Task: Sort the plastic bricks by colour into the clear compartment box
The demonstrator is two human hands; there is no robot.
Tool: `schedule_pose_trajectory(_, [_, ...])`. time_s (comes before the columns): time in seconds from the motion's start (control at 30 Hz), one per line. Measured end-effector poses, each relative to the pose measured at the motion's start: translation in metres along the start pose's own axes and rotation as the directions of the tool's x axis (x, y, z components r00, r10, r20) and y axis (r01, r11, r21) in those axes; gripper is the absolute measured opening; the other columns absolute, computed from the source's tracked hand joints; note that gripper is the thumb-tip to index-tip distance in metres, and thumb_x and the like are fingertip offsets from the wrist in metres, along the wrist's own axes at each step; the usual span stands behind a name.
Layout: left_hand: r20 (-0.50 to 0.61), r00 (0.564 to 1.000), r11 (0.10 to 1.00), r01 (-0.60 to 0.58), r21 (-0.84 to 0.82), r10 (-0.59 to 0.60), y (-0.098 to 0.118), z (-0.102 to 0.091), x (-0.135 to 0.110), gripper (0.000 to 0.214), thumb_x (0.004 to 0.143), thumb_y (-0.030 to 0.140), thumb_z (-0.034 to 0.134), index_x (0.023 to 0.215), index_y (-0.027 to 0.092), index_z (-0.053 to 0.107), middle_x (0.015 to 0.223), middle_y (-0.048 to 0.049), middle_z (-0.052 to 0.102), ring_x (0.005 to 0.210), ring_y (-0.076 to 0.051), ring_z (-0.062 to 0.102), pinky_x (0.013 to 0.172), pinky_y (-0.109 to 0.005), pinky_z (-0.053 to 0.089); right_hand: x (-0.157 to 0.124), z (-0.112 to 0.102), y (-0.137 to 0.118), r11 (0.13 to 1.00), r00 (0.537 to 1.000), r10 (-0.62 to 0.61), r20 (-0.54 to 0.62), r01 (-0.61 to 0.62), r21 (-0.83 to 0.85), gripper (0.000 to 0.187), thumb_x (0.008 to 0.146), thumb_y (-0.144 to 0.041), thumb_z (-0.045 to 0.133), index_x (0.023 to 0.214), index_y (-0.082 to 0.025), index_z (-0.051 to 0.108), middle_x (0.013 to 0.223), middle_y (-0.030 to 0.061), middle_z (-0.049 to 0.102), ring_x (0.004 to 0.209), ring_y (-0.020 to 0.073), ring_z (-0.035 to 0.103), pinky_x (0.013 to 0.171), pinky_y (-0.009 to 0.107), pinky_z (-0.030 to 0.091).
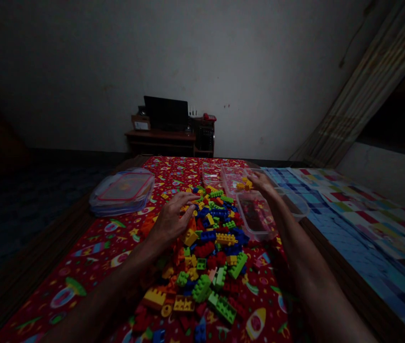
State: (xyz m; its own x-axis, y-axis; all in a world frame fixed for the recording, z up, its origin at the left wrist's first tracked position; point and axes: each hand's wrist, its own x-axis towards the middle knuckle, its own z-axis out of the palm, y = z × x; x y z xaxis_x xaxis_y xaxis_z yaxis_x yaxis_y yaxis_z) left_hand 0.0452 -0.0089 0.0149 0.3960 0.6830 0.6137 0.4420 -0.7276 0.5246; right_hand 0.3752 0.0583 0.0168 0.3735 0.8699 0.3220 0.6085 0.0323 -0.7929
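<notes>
A long pile of toy building bricks [207, 250] in yellow, green, blue, red and orange lies on a red patterned cloth [91, 252]. My left hand [170, 219] reaches over the pile's left side, thumb and fingers apart. Its fingertips are at the bricks, and I see nothing held between them. On the right, my right hand [262, 185] grips a small cluster of yellow bricks [245, 184] above the clear plastic containers. The nearest container [259, 234] stands beside the pile, just below that hand, and no bricks show inside it.
More clear containers [213, 167] stand behind, partly hidden by my right hand. Stacked clear lids [122, 190] lie at the left. Beyond the cloth is a low desk [163, 135] with a black monitor [167, 113]. Checked bedding [352, 243] spreads to the right.
</notes>
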Motion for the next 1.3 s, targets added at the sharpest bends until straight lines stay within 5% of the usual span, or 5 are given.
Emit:
schedule_pose_trajectory(0.33, [0.110,0.993,0.998,-0.041,0.045,0.036,-0.012,0.004,0.001,0.028,0.088,0.030,0.044,0.099,0.019,0.067,0.105,-0.0079,0.068,0.099,-0.021,0.063,0.088,-0.036,0.051,-0.072,0.010,-0.025,0.957,0.972,-0.057,0.227,-0.012,0.291,0.032,0.080,-0.030,0.054,0.103,-0.012,0.067,0.096,0.0109,0.070,0.080,0.0195,0.068,0.074,0.033,0.055])
schedule_pose_trajectory(0.57, [0.279,0.959,0.986,-0.009,0.164,-0.038,-0.037,-0.003,0.002,0.040,0.087,0.041,0.040,0.110,0.020,0.065,0.115,-0.0087,0.066,0.107,-0.023,0.060,0.095,-0.038,0.047,-0.116,0.035,-0.054,0.884,0.873,-0.348,0.342,0.427,-0.189,0.024,0.079,-0.009,0.048,0.085,-0.015,0.070,0.082,0.0074,0.070,0.073,0.0160,0.061,0.069,0.025,0.044])
schedule_pose_trajectory(0.93, [0.491,0.856,0.964,0.027,0.265,-0.159,-0.050,-0.018,0.000,0.049,0.086,0.047,0.038,0.119,0.020,0.061,0.121,-0.0077,0.065,0.111,-0.023,0.059,0.098,-0.035,0.043,-0.144,0.030,-0.071,0.813,0.778,-0.370,0.507,0.535,-0.229,0.023,0.089,-0.022,0.049,0.103,-0.015,0.066,0.089,0.0089,0.068,0.081,0.0167,0.060,0.069,0.024,0.040])
schedule_pose_trajectory(1.1, [0.478,0.870,0.972,0.010,0.234,-0.124,-0.047,-0.017,-0.001,0.044,0.086,0.042,0.039,0.115,0.020,0.064,0.118,-0.0087,0.066,0.109,-0.023,0.060,0.097,-0.035,0.044,-0.156,0.017,-0.087,0.767,0.564,-0.214,0.798,0.603,-0.220,0.036,0.081,-0.043,0.063,0.109,-0.021,0.065,0.092,0.0069,0.069,0.084,0.0198,0.062,0.065,0.024,0.040])
schedule_pose_trajectory(1.3, [0.458,0.880,0.971,0.010,0.238,-0.122,-0.038,-0.017,-0.001,0.041,0.087,0.041,0.039,0.111,0.020,0.065,0.112,-0.0080,0.068,0.106,-0.022,0.061,0.095,-0.033,0.045,-0.158,0.019,-0.082,0.751,0.533,-0.212,0.819,0.625,-0.213,0.037,0.086,-0.022,0.054,0.123,-0.020,0.056,0.100,0.0084,0.067,0.091,0.0194,0.061,0.074,0.026,0.042])
